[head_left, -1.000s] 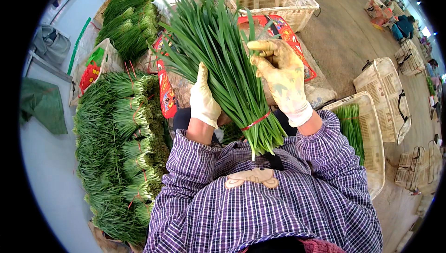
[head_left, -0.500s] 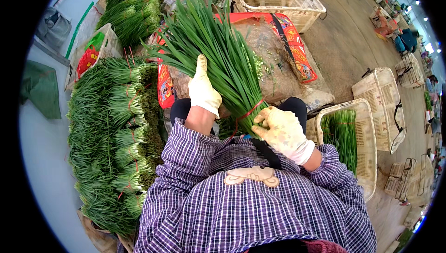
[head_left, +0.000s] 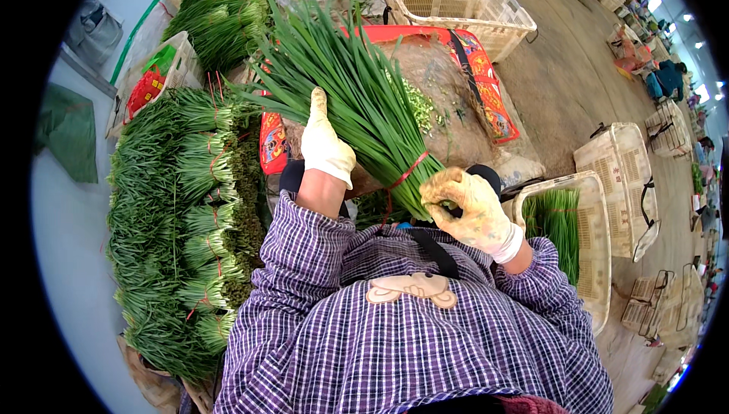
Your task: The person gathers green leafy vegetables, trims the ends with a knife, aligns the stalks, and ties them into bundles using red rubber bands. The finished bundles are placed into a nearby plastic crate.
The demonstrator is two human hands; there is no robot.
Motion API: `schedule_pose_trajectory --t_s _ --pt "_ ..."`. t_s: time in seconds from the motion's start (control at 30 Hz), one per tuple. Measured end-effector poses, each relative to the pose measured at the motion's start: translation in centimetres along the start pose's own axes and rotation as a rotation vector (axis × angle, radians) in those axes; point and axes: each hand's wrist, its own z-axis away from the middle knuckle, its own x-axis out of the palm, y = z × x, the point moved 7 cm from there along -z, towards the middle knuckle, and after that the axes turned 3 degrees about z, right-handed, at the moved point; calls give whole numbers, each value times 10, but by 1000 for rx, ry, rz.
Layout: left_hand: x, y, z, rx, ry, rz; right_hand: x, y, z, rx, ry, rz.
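A large bundle of garlic chives (head_left: 357,102) lies slantwise over my lap, leaf tips toward the far left and pale stem ends toward me. Around its lower part runs a red tie (head_left: 408,172). My left hand (head_left: 325,140), in a cream glove, is closed on the bundle's left side; the thumb points up along the leaves and the other fingers are hidden beneath. At the stem ends my right hand (head_left: 467,209), in a stained cream glove, has its fingers curled against the chives. Thumb and forefinger form a loop with a small dark gap.
Tied chive bundles (head_left: 209,239) are stacked along my left. Ahead is a padded red-edged surface (head_left: 448,102) with green scraps. Beyond it stands a plastic crate (head_left: 456,7). To my right, another crate (head_left: 596,262) holds upright chives (head_left: 554,224).
My right hand has shifted slightly right and down from beside the red tie to the stem ends, its fingers curling more. My left hand moved slightly left, still on the bundle.
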Motion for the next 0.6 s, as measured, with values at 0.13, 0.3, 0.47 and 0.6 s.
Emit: schedule_pose_trajectory --t_s 0.13,0.3,0.47,0.6 --pt "-7 6 -10 -17 -8 34 -8 14 14 114 28 -351" --pt "-10 16 -15 -70 -43 106 -8 35 33 509 -72 -1067" --pt "1 41 2 58 -55 90 -20 27 38 596 -568 -327" --pt "2 42 2 110 -58 68 -36 -1 -8 181 -113 42"
